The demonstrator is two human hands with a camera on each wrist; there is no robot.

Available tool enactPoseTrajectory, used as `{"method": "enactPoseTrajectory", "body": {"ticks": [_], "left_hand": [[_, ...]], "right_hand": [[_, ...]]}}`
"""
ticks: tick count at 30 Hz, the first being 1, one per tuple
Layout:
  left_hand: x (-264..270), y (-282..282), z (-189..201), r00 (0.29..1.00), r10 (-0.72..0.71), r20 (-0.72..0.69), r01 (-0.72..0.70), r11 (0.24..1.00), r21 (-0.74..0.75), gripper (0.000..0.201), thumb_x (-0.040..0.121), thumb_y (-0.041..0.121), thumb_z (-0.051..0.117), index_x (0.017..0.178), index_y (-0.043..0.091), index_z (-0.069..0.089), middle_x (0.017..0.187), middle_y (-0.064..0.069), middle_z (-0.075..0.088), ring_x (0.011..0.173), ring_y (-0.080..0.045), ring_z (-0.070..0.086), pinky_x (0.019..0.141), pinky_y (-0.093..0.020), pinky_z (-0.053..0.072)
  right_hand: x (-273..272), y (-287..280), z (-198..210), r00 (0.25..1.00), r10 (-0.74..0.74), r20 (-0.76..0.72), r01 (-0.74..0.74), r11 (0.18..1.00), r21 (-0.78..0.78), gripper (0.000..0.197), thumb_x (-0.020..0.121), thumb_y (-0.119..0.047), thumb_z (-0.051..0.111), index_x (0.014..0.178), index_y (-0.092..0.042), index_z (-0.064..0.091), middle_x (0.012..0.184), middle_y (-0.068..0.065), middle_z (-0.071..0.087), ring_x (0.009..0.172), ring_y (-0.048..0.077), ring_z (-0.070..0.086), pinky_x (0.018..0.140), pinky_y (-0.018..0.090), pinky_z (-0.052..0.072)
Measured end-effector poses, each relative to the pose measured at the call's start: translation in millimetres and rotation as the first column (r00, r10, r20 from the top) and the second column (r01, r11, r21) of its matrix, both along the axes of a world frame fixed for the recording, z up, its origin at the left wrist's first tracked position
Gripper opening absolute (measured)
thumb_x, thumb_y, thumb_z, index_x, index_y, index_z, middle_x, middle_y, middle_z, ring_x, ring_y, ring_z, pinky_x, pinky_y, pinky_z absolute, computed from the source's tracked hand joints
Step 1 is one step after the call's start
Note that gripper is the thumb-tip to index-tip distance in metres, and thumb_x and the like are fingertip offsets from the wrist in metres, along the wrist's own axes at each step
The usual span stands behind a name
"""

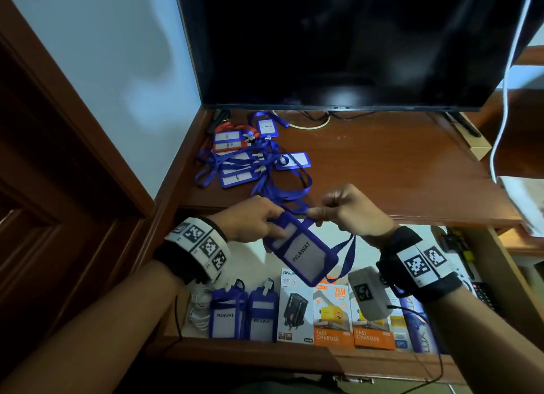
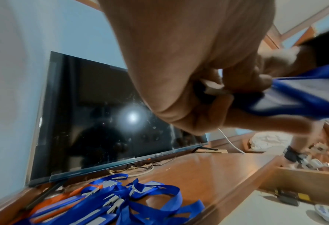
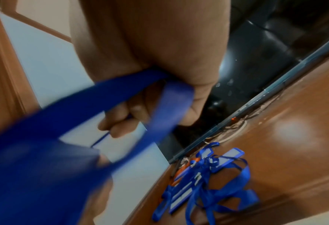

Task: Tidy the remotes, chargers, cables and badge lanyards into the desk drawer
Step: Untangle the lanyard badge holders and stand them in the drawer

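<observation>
Drawer point(image 1: 265, 355) below hands already holds two badge holders point(image 1: 244, 315), charger boxes point(image 1: 332, 317), white cable point(image 1: 198, 311). Left hand point(image 1: 253, 218) pinches blue badge holder point(image 1: 303, 250); right hand point(image 1: 350, 208) grips its lanyard strap point(image 1: 347, 261). Lanyard pile point(image 1: 250, 161) beyond hands on counter point(image 1: 382, 169) still left.

A television point(image 1: 347, 40) stands at the back of the surface point(image 1: 368, 164), against the wall. In front of its left end a heap of badge lanyards point(image 1: 250, 158) lies on the surface's left part. Below the front edge the drawer point(image 1: 265, 352) is pulled out. Above it, between surface and drawer, the left hand point(image 1: 253, 220) and right hand point(image 1: 350, 211) hold one badge holder point(image 1: 303, 252) with its strap point(image 1: 344, 258) hanging down. In the drawer, from left to right along the front: coiled cables point(image 1: 200, 311), two badge holders point(image 1: 244, 314) side by side, then three charger boxes point(image 1: 332, 317) in a row.
</observation>
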State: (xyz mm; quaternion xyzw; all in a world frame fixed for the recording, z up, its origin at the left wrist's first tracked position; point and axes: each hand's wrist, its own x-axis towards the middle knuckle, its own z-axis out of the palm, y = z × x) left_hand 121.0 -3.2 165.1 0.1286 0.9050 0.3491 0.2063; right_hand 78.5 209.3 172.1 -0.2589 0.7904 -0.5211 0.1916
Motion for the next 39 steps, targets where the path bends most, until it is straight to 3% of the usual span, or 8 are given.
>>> {"method": "enactPoseTrajectory", "body": {"ticks": [4,11,15,20,24,29,35,39], "left_hand": [[4.5,-1.4,9.3,0.979,0.017,0.201,-0.085,0.937,0.337,0.015,0.088,-0.007,0.057,0.092,0.006,0.065,0.079,0.004,0.069,0.07,-0.007,0.067,0.063,-0.018,0.052],[3.3,8.9,9.4,0.945,0.302,0.123,-0.321,0.79,0.522,0.019,0.088,-0.009,0.054,0.095,0.005,0.064,0.084,-0.005,0.069,0.074,-0.016,0.068,0.069,-0.031,0.059],[-1.7,13.6,2.8,0.804,0.569,0.175,-0.546,0.588,0.596,0.021,0.091,-0.004,0.052,0.111,-0.005,0.059,0.085,-0.01,0.065,0.059,-0.007,0.067,0.05,-0.019,0.054],[-11.3,18.9,-7.2,0.604,0.77,0.206,-0.694,0.381,0.611,0.013,0.093,0.0,0.053,0.101,-0.005,0.062,0.079,-0.01,0.064,0.055,-0.016,0.065,0.044,-0.019,0.05],[-20.8,13.0,-23.7,0.581,0.814,0.003,-0.699,0.498,0.513,0.006,0.085,0.016,0.065,0.086,0.013,0.07,0.087,-0.008,0.07,0.081,-0.025,0.067,0.081,-0.034,0.054],[-20.6,9.4,-21.1,0.68,0.652,-0.335,-0.631,0.753,0.184,0.02,0.088,0.021,0.063,0.097,0.003,0.067,0.097,-0.013,0.069,0.093,-0.025,0.06,0.075,-0.027,0.04],[-12.3,-4.2,-27.6,0.913,0.279,-0.299,-0.313,0.947,-0.074,0.015,0.088,0.019,0.063,0.097,0.007,0.066,0.092,-0.017,0.068,0.088,-0.032,0.061,0.068,-0.029,0.041],[-2.0,-15.8,-28.7,0.972,0.152,-0.181,-0.172,0.98,-0.1,0.017,0.09,0.018,0.062,0.101,0.006,0.067,0.094,-0.012,0.07,0.088,-0.025,0.063,0.072,-0.029,0.046]], "right_hand": [[0.6,-0.8,-22.4,0.982,0.018,0.186,0.018,0.981,-0.191,0.033,0.086,-0.017,0.061,0.053,-0.013,0.06,0.044,-0.002,0.035,0.04,0.008,0.023,0.041,0.019,0.018],[21.3,-29.1,-49.7,0.835,-0.047,0.548,0.328,0.843,-0.427,0.018,0.076,-0.003,0.058,0.063,-0.012,0.049,0.048,-0.001,0.045,0.038,0.007,0.04,0.038,0.017,0.033],[28.3,-50.5,-68.4,0.765,-0.03,0.643,0.333,0.873,-0.355,0.034,0.087,-0.016,0.044,0.054,-0.018,0.036,0.048,-0.005,0.022,0.04,0.007,0.015,0.041,0.02,0.011],[36.0,-61.4,-63.1,0.831,-0.097,0.547,0.283,0.922,-0.265,0.048,0.102,-0.03,0.038,0.056,-0.016,0.035,0.048,0.0,0.022,0.039,0.01,0.016,0.041,0.017,0.013],[29.9,-63.7,-42.3,0.94,-0.18,0.29,0.207,0.976,-0.068,0.039,0.1,-0.02,0.044,0.062,-0.012,0.048,0.045,-0.001,0.032,0.039,0.012,0.026,0.038,0.022,0.02],[11.4,-60.3,-17.8,0.985,-0.135,0.107,0.123,0.986,0.109,0.036,0.093,-0.013,0.05,0.058,-0.014,0.055,0.047,-0.004,0.036,0.041,0.008,0.03,0.041,0.02,0.024],[-1.1,-53.0,-0.2,0.997,0.015,-0.075,0.005,0.965,0.261,0.045,0.093,-0.018,0.056,0.049,-0.015,0.049,0.034,-0.01,0.04,0.035,0.005,0.035,0.042,0.018,0.027],[-11.1,-42.2,-4.0,0.998,0.004,-0.064,0.012,0.968,0.249,0.044,0.093,-0.022,0.059,0.051,-0.011,0.053,0.036,-0.008,0.041,0.038,0.006,0.031,0.045,0.02,0.026]]}}
